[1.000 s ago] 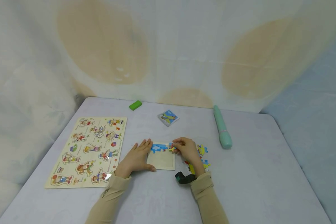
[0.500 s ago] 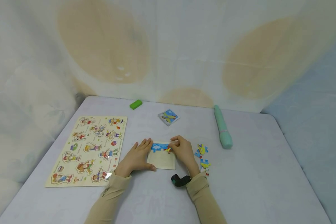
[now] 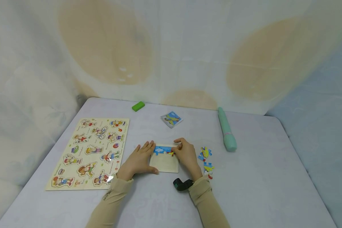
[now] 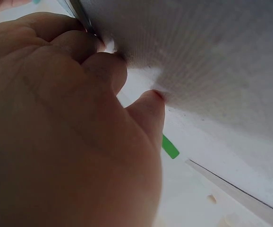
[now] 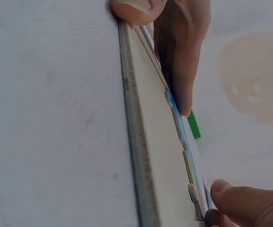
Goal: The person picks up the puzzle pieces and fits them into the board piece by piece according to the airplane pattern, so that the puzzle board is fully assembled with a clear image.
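Observation:
A small square wooden puzzle tray (image 3: 163,164) lies before me, with joined jigsaw pieces (image 3: 161,149) of blue sky along its far edge. My left hand (image 3: 139,162) rests flat at the tray's left side, fingers spread, thumb by the near left corner. At the far right corner my right hand (image 3: 187,155) pinches a red, yellow and blue puzzle piece (image 3: 172,152) at the end of that row; its fingers partly cover it. In the right wrist view, thumb and fingertip of the right hand (image 5: 245,203) meet at the row's end.
Loose puzzle pieces (image 3: 206,152) lie right of the right hand. Farther back are a small picture card (image 3: 172,119), a green block (image 3: 138,106) and a mint-green tapered stick-like object (image 3: 226,129). A large picture board (image 3: 88,155) of sporting figures lies at the left.
My right hand has shifted slightly left and toward me, bringing its piece into the tray's far right corner. It uncovers loose pieces at the right. The left hand stays put.

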A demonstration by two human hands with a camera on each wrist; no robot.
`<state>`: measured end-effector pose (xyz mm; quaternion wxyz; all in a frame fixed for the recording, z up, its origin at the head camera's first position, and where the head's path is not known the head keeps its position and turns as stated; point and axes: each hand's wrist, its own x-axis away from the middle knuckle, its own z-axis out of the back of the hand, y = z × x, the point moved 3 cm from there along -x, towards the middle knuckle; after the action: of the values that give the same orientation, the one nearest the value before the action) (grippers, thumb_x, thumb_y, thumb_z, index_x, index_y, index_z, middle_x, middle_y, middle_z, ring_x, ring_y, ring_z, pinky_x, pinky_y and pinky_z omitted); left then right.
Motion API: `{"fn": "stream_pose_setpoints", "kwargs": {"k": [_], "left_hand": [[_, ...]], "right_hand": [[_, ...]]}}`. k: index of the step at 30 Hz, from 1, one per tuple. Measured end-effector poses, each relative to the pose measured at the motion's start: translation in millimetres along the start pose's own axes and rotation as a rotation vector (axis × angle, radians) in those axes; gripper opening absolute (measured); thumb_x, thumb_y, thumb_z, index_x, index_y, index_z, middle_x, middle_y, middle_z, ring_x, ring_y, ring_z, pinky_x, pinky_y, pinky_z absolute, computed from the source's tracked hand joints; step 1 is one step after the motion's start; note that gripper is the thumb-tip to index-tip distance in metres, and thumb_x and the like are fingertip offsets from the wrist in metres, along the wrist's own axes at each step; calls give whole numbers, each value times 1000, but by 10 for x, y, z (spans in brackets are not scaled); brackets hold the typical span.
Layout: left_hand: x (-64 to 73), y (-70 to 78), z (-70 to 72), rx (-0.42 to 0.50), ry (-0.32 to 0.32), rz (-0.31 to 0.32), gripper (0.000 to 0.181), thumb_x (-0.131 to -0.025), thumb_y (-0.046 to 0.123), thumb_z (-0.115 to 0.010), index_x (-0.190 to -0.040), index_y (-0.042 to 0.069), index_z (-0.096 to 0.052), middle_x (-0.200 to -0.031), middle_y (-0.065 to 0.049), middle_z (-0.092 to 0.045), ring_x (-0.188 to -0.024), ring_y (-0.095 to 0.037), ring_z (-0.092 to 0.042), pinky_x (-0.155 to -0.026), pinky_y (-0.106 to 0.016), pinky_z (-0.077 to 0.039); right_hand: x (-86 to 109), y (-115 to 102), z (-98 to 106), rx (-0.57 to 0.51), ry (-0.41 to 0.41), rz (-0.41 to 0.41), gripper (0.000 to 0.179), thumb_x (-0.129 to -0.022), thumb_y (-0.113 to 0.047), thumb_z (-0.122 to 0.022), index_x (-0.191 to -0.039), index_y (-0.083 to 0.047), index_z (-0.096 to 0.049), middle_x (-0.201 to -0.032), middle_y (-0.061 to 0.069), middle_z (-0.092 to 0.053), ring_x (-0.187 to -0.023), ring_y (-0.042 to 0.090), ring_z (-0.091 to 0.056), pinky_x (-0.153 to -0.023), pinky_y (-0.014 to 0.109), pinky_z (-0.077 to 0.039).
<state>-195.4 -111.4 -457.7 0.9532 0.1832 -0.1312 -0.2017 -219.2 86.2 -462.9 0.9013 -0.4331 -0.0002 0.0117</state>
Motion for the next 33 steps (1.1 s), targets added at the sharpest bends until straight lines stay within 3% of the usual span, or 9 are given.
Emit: {"fn": "stream_pose_setpoints", "kwargs": {"k": [10, 17, 22, 28, 33], "left_hand": [[-12, -11, -13, 6, -10, 9, 116, -66, 53, -83, -152, 1, -26, -161, -13, -19, -151, -33, -16, -120, -57, -14], [-17, -18, -21, 6, -10, 3, 116, -66, 53, -83, -152, 1, -25, -162, -13, -19, -151, -33, -15, -120, -57, -13], [-9, -8, -10, 5, -12, 5, 116, -66, 53, -83, -152, 1, -25, -162, -13, -19, -151, -33, -15, -120, -57, -13], [-4, 1, 0, -3, -8, 4, 116, -66, 52, -83, -152, 0, -26, -161, -15, -20, -150, -34, -16, -120, -58, -14], [-5, -3, -6, -8, -2, 0, 116, -65, 53, -83, -152, 0, -26, -161, -15, -21, -150, -35, -17, -119, -59, -15]], "right_hand": [[-37, 84, 81, -48, 5, -5, 20, -92, -20, -65, -109, -9, -68, -85, 7, -68, -68, 14, -56, -57, 23, -43], [-73, 187, 372, -28, 72, -90, 23, -93, -20, -65, -113, -9, -68, -97, 10, -68, -87, 21, -60, -74, 29, -50], [-55, 283, 627, -18, 95, -107, 29, -94, -21, -63, -118, -6, -65, -109, 14, -67, -97, 26, -60, -82, 36, -52], [-14, 439, 874, 28, 18, -161, 38, -97, -25, -58, -128, -3, -58, -124, 21, -61, -114, 37, -59, -94, 49, -49], [32, 499, 977, 63, -65, -219, 42, -97, -25, -57, -131, 0, -54, -127, 24, -59, -120, 40, -55, -99, 52, -46]]}}
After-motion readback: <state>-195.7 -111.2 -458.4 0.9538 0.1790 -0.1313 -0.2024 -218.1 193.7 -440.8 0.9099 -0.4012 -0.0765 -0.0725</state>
